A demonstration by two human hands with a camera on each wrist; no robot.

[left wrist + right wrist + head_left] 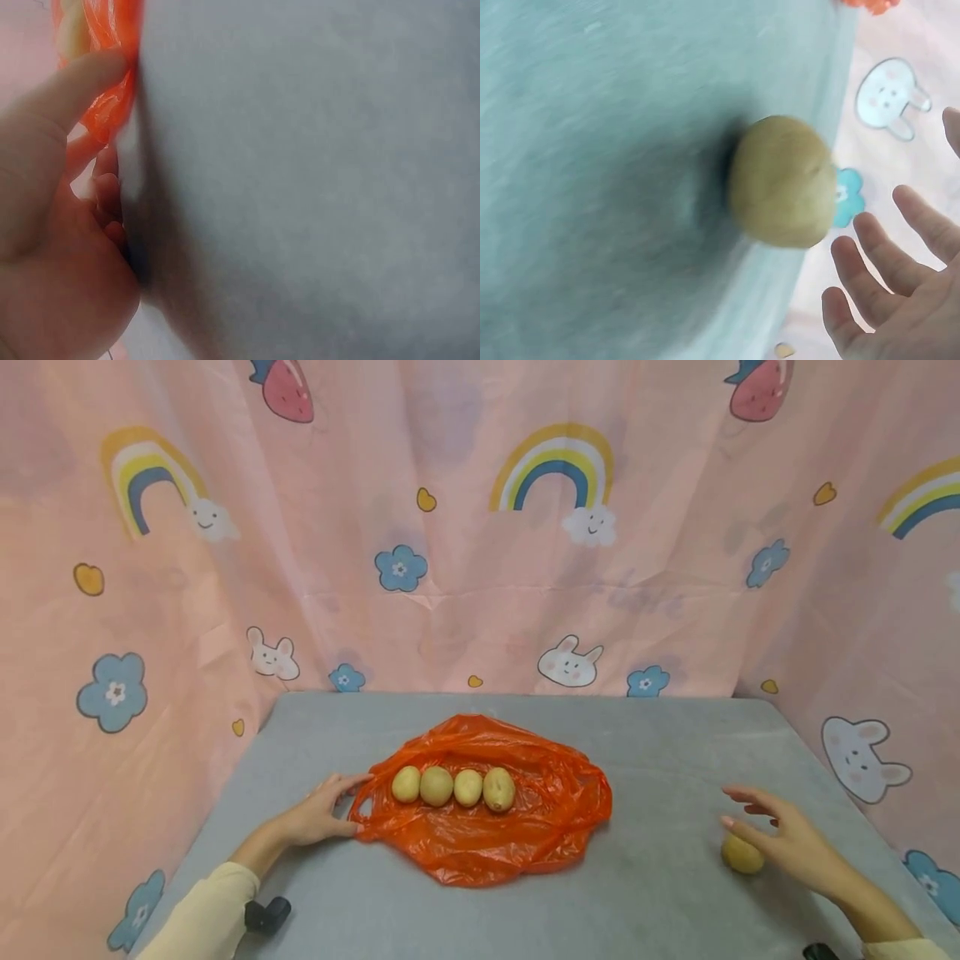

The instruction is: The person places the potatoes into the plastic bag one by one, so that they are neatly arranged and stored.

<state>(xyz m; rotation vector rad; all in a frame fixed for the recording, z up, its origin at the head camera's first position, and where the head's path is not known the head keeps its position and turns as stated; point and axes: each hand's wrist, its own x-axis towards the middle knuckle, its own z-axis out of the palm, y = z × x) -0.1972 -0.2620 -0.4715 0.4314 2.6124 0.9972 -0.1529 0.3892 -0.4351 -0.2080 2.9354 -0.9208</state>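
Note:
An orange plastic bag [480, 843] lies spread flat on the table. Several potatoes [437, 787] sit in a row on its left part. My left hand [318, 810] touches the bag's left end by the handle hole, thumb and forefinger spread apart at its edge. In the left wrist view the thumb of that hand [45, 225] overlaps the orange plastic. Off to the right, my right hand [795, 847] hovers over a single potato [742, 855] with relaxed, parted fingers. From the right wrist, that potato [782, 182] shows apart from the fingers [889, 262].
A grey table [637, 902] carries everything, with the bag left of centre. Pink patterned cloth [465, 627] hangs behind the table and along both sides. Dark wrist-worn devices show at the left sleeve [202, 914] and the right wrist.

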